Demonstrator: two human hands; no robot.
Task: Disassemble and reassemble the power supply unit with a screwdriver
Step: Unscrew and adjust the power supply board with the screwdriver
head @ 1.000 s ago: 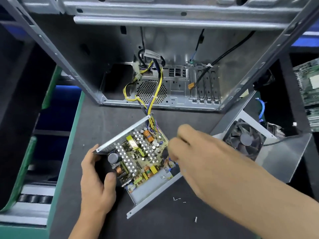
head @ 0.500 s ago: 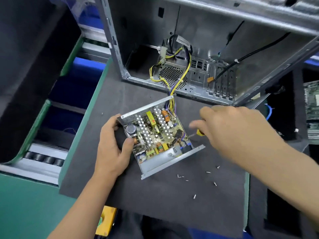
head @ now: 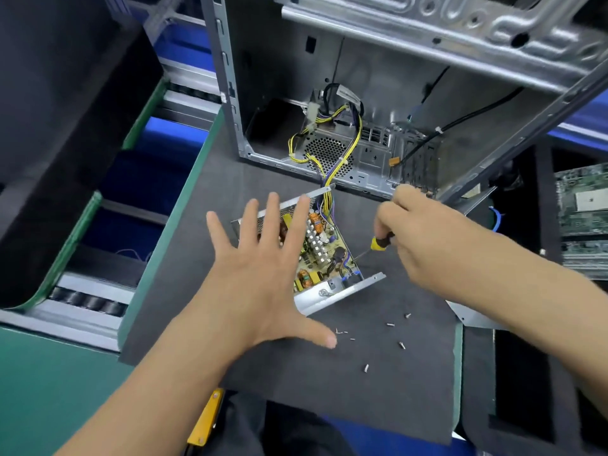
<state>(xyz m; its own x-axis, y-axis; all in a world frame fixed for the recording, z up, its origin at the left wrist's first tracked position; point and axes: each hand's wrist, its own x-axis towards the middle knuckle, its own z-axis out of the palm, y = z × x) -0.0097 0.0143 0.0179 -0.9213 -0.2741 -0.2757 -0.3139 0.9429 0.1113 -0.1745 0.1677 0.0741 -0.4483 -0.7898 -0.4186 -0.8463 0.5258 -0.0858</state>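
Between our hands, on the dark mat (head: 296, 390), lies the opened power supply (head: 325, 258), its board bare and its yellow wires (head: 342, 153) running up into the case (head: 362, 77) beyond our fingertips. Our left hand (head: 263, 274) hovers spread and flat above its near-left part, fingers straight, holding nothing. Our right hand (head: 424, 238) grips the screwdriver (head: 378, 242), whose tip points at the board's edge nearest that hand. We judge the step to be undoing the board's screws, with the cover already off. Next, the tip must seat squarely in a screw head while the left hand comes down to steady the housing. Loose screws (head: 388, 337) lie scattered just below the right wrist. Our left palm hides much of the board; whether the tip actually touches a screw is too small to tell, and the cover is mostly hidden behind our right forearm.
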